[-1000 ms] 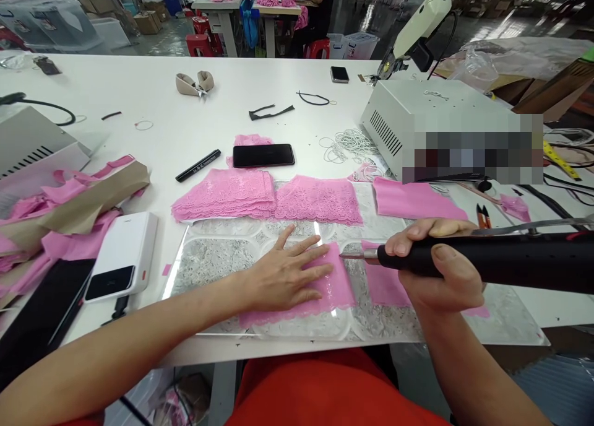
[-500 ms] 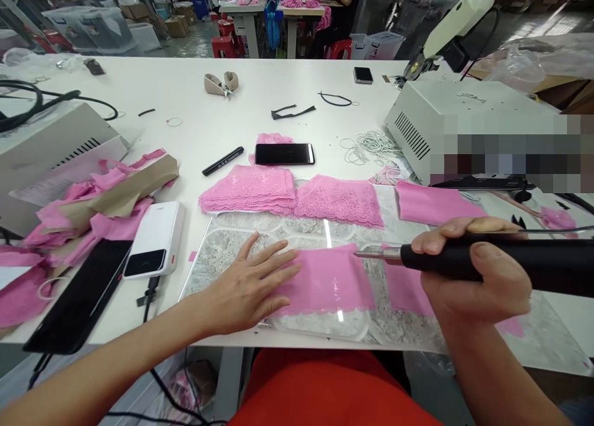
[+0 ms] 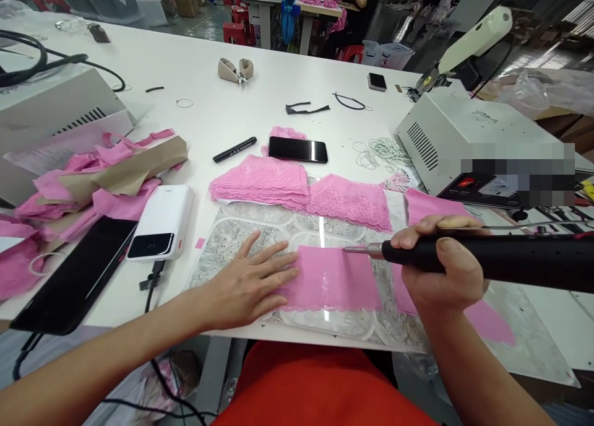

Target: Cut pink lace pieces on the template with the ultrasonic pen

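Note:
A pink fabric piece (image 3: 331, 283) with a scalloped lower edge lies flat on a clear, patterned sheet with rounded outlines (image 3: 241, 234). My left hand (image 3: 253, 283) rests on the left side of this piece, fingers spread and palm down. In my right hand (image 3: 443, 265) is a thick black handheld tool (image 3: 515, 259), gripped from the right. Its narrow metal tip (image 3: 364, 249) meets the piece's upper edge; whether it presses in, I cannot tell. Another pink piece (image 3: 403, 290) lies to the right, partly hidden behind the right hand.
Behind the sheet lie stacked pink lace pieces (image 3: 260, 181), a black phone (image 3: 297, 149) and a marker (image 3: 234, 149). A white power bank (image 3: 162, 221) and pink scraps (image 3: 125, 197) are at left. A grey machine box (image 3: 445, 135) stands right, near tangled elastic cord (image 3: 385, 152).
The tool's tip has shifted left along the fabric's upper edge. My left hand stays in place on the fabric. The whole view has tilted and shifted slightly.

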{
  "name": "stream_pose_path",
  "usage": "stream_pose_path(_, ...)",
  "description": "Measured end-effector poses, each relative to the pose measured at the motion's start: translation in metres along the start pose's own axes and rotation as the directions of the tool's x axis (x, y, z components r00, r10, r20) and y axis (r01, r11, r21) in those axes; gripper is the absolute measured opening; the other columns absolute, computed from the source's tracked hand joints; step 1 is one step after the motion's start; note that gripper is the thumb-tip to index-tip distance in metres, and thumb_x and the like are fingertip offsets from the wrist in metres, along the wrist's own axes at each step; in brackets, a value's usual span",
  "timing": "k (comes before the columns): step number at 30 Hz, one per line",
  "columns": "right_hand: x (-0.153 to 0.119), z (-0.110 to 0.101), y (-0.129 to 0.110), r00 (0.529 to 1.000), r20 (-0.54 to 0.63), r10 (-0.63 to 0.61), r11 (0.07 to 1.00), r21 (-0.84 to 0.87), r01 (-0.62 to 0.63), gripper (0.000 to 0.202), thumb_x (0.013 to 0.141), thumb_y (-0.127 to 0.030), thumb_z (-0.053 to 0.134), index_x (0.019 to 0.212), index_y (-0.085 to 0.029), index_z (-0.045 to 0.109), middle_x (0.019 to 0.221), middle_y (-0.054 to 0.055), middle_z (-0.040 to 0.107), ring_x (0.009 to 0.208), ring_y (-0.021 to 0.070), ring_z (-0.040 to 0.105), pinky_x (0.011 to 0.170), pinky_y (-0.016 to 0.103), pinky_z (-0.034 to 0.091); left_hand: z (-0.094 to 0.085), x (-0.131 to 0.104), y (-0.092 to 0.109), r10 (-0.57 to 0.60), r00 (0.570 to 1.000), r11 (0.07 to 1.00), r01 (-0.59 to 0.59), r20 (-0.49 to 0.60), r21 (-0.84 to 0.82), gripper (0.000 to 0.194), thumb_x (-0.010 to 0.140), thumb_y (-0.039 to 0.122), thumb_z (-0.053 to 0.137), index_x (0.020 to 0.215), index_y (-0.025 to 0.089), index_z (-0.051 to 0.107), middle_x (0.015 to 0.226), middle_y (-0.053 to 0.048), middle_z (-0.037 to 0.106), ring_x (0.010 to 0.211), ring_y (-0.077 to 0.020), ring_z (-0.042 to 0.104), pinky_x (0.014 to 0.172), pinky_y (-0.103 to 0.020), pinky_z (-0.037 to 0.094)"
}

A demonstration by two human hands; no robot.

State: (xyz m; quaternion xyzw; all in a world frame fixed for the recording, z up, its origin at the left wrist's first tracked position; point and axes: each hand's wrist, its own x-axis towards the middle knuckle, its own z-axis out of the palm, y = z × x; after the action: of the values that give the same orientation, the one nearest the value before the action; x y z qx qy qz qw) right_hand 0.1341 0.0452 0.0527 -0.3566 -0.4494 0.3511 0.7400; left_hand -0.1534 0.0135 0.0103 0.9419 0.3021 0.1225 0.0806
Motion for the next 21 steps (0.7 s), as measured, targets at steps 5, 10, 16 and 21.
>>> stream_pose_path(5, 0.001, 0.001, 0.001, 1.000, -0.008, -0.012, 1.000, -0.017, 0.011, 0.013, 0.065, -0.025, 0.068, 0.076, -0.023, 0.063, 0.070, -0.003, 0.057, 0.047, 0.0123, 0.055, 0.045, 0.032, 0.051, 0.001, -0.001, 0.000, 0.029, 0.999, 0.998, -0.028, -0.017, 0.048, 0.041, 0.104, 0.042, 0.043, 0.139, 0.023, 0.055, 0.150, -0.003, 0.052, 0.146, -0.0271, 0.038, 0.125, -0.054, -0.004)
stream_pose_path(10, 0.001, -0.001, 0.001, 1.000, 0.016, -0.019, 0.998, -0.056, 0.020, 0.012, 0.067, -0.028, 0.069, 0.075, -0.023, 0.060, 0.071, -0.003, 0.056, 0.048, 0.0127, 0.055, 0.046, 0.033, 0.053, 0.001, -0.001, -0.001, 0.017, 1.000, 0.999, -0.017, -0.003, 0.048, 0.041, 0.103, 0.040, 0.045, 0.140, 0.025, 0.053, 0.147, -0.002, 0.055, 0.147, -0.0242, 0.036, 0.126, -0.053, -0.002)
stream_pose_path(16, 0.002, -0.001, 0.000, 0.999, 0.037, -0.029, 0.998, -0.045, 0.031, 0.009, 0.068, -0.023, 0.069, 0.072, -0.022, 0.061, 0.069, -0.002, 0.057, 0.048, 0.0134, 0.056, 0.045, 0.034, 0.053, 0.003, -0.001, 0.000, 0.041, 0.999, 0.997, -0.039, -0.024, 0.060, 0.043, 0.104, 0.044, 0.041, 0.139, 0.022, 0.054, 0.149, -0.003, 0.053, 0.146, -0.0260, 0.038, 0.125, -0.052, -0.009)
stream_pose_path(21, -0.001, 0.008, -0.001, 0.999, 0.021, 0.029, 1.000, 0.001, -0.029, 0.009, 0.065, -0.021, 0.067, 0.074, -0.023, 0.064, 0.070, -0.004, 0.056, 0.049, 0.0121, 0.055, 0.047, 0.032, 0.052, -0.001, -0.002, 0.002, 0.035, 0.999, 0.999, -0.035, -0.008, 0.025, 0.042, 0.105, 0.041, 0.042, 0.140, 0.023, 0.053, 0.150, -0.003, 0.052, 0.147, -0.0249, 0.037, 0.126, -0.053, -0.005)
